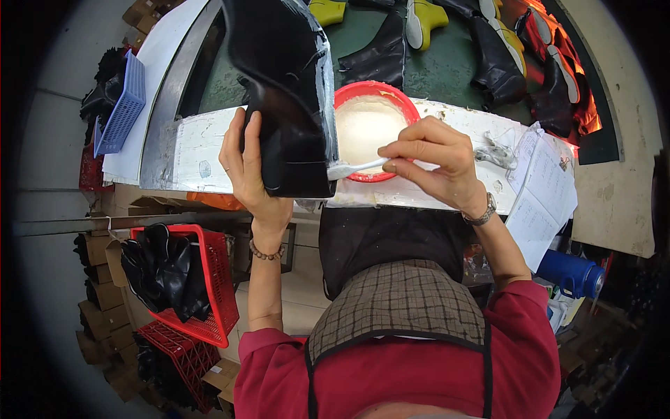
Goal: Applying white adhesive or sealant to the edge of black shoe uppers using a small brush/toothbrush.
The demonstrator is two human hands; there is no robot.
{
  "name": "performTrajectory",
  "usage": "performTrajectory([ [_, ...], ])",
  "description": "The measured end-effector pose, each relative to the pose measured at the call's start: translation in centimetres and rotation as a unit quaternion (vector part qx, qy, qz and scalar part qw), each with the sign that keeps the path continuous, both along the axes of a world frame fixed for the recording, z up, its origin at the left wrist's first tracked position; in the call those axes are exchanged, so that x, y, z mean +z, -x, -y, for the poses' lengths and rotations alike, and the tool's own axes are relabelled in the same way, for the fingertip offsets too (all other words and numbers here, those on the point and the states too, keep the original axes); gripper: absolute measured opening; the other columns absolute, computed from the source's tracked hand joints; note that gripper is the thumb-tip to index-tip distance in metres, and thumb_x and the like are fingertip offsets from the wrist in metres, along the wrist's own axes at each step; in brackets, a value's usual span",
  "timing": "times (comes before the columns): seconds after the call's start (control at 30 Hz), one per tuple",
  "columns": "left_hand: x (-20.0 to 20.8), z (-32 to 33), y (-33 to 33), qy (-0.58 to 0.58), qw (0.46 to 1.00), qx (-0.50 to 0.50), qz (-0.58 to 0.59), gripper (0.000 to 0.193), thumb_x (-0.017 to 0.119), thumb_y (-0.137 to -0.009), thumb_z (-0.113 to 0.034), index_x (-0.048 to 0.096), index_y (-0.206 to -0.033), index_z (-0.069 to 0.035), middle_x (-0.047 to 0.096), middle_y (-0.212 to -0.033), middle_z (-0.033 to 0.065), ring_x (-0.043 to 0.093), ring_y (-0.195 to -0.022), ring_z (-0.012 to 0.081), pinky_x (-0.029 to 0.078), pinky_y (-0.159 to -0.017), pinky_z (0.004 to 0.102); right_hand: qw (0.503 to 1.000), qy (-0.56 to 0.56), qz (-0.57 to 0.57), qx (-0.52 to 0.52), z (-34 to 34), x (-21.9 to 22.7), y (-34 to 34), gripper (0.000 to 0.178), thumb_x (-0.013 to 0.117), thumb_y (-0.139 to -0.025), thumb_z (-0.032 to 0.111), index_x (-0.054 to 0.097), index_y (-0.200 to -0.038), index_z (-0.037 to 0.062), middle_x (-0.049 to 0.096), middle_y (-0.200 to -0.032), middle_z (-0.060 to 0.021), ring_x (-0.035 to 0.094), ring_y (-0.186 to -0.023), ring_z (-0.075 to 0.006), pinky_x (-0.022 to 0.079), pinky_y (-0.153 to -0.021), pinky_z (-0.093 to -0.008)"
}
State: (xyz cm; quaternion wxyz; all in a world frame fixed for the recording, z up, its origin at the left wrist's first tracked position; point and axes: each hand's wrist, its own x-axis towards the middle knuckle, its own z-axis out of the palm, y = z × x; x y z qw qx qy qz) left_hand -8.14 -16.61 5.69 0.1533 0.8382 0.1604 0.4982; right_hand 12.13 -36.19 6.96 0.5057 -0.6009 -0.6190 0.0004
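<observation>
My left hand (pixel 246 167) is closed round the side of a black leather boot upper (pixel 287 133), fingers on its outer face. A white, paste-like coating runs down the upper's right edge. In my right hand (pixel 441 159), a small white brush (pixel 361 167) is pinched between thumb and fingers. Its head touches the lower end of that coated edge. Behind the brush stands a red bowl (pixel 377 86) holding creamy white paste (pixel 368 129). The bowl rests on a white, paste-stained board (pixel 202 150).
Black boot uppers (pixel 377 59) and yellow shoe lasts (pixel 424 21) lie on the green surface (pixel 447 80) beyond. Papers (pixel 541 199) hang at the board's right, above a blue flask (pixel 569 274). At left are a blue basket (pixel 124 105) and a red crate (pixel 222 279) of black uppers.
</observation>
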Motion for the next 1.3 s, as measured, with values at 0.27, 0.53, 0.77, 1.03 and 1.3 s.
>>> performTrajectory([
  [0.27,-1.5,-1.5,2.4,0.109,0.993,0.011,-0.042,0.052,0.071,-0.088,0.001,0.063,-0.138,-0.001,0.062,-0.141,0.0175,0.058,-0.13,0.0328,0.043,-0.112,0.0421,0.984,0.135,-0.088,-0.076,0.4,-1.3,-1.5,0.011,0.079,-0.087,0.016,0.08,-0.096,0.008,0.07,-0.083,-0.0051,0.068,-0.071,-0.0205,0.054,-0.062,-0.032],
  [0.53,-1.5,-5.2,12.3,0.659,0.748,-0.038,0.063,0.025,0.06,-0.072,0.016,0.065,-0.09,0.0,0.061,-0.074,0.0093,0.053,-0.057,0.0188,0.041,-0.047,0.0303,0.938,0.211,0.207,-0.184,-1.3,-3.9,-5.6,0.012,0.078,-0.086,0.019,0.08,-0.093,0.0087,0.07,-0.085,-0.0038,0.069,-0.075,-0.0234,0.052,-0.066,-0.0344],
  [0.77,-5.1,-6.2,14.9,0.74,0.671,-0.039,0.028,0.059,0.06,-0.061,0.017,0.064,-0.117,-0.001,0.062,-0.069,0.0123,0.056,-0.048,0.0223,0.042,-0.039,0.0316,0.996,0.038,-0.077,-0.022,-2.6,-0.5,-5.2,0.022,0.083,-0.081,0.004,0.081,-0.103,0.0066,0.072,-0.089,-0.0064,0.066,-0.078,-0.0151,0.051,-0.066,-0.0263],
  [1.03,-6.9,-7.0,16.3,0.704,0.647,-0.227,0.182,0.071,0.067,-0.059,0.017,0.062,-0.127,-0.001,0.069,-0.074,0.0185,0.062,-0.05,0.0262,0.046,-0.039,0.0332,0.995,0.06,-0.079,0.007,-1.5,0.3,-5.1,0.017,0.082,-0.082,0.004,0.081,-0.099,0.0058,0.073,-0.09,-0.0045,0.066,-0.082,-0.014,0.05,-0.072,-0.0288],
  [1.3,-5.6,-5.4,12.6,0.678,0.627,-0.307,0.229,0.07,0.067,-0.056,0.018,0.062,-0.124,0.005,0.068,-0.071,0.0199,0.062,-0.049,0.0276,0.046,-0.038,0.0341,0.997,0.061,-0.027,0.033,-3.7,1.1,-4.2,0.016,0.082,-0.083,0.009,0.082,-0.099,0.0094,0.073,-0.092,-0.002,0.063,-0.08,-0.0144,0.042,-0.081,-0.0301],
])
